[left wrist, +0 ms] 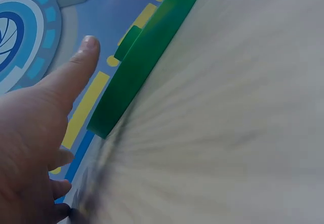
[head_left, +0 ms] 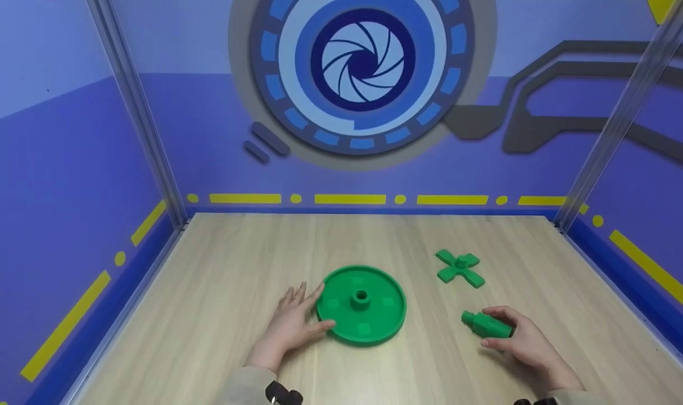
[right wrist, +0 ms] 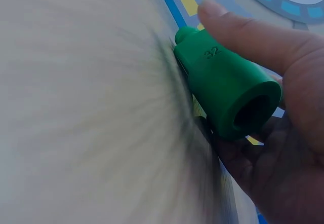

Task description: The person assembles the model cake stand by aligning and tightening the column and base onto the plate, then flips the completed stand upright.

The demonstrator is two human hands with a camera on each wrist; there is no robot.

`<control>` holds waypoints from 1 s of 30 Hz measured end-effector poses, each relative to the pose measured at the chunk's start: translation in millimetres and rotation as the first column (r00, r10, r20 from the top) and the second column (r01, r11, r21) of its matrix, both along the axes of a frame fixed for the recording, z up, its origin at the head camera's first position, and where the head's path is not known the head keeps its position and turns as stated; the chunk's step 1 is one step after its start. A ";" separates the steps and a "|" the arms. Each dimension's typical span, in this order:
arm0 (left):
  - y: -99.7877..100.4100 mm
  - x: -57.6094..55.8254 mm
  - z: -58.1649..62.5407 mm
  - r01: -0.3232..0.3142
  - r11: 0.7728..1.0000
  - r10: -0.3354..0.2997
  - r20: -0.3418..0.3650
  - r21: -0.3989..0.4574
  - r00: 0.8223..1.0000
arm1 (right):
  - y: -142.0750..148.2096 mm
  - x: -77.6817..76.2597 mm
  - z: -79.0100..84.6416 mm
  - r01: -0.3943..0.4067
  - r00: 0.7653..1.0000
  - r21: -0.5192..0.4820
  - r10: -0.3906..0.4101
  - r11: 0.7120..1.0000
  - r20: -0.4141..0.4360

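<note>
A round green disc (head_left: 344,320) with a raised rim and a hollow hub at its centre lies flat on the table. My left hand (head_left: 292,325) is beside its left edge, fingers spread, with fingertips and thumb right at the rim. In the left wrist view the disc's side wall (left wrist: 139,72) shows beyond the extended thumb. My right hand (head_left: 525,340) holds a green stepped cylinder (head_left: 490,326) between thumb and fingers, its narrow tip pointing left. The right wrist view shows that cylinder's open hollow end and the number 32 on its side (right wrist: 223,72).
A green cross-shaped piece (head_left: 451,274) with a small central stub lies on the wooden table (head_left: 251,253), behind the right hand. Blue printed panels (head_left: 200,140) and metal corner posts (head_left: 144,118) enclose the table at the back and sides.
</note>
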State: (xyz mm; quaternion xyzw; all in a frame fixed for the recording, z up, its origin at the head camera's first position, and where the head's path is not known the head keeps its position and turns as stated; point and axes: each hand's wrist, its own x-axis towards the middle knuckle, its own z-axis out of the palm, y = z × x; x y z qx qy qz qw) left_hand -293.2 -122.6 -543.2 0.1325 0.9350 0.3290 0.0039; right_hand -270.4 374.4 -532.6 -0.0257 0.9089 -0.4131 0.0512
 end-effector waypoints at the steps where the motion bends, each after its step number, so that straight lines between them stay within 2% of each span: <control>1: 0.5 0.1 -1.2 0.002 1.000 -0.002 0.005 -0.001 1.000 | 0.0 0.1 -0.1 0.003 1.000 0.003 -0.003 1.000 0.004; 11: 2.2 -0.7 -10.0 -0.015 1.000 0.016 0.014 -0.010 1.000 | 0.5 -0.9 -1.6 0.076 0.996 -0.004 -0.076 0.997 0.042; 23: 0.7 2.0 -16.7 -0.028 0.999 0.029 -0.013 0.018 1.000 | 0.1 -0.7 -4.5 0.107 0.994 -0.058 -0.106 0.993 0.020; 30: 0.6 0.3 -16.9 -0.030 0.999 0.031 -0.025 0.015 0.999 | -9.7 -3.2 1.5 0.138 0.990 -0.122 -0.140 0.983 -0.002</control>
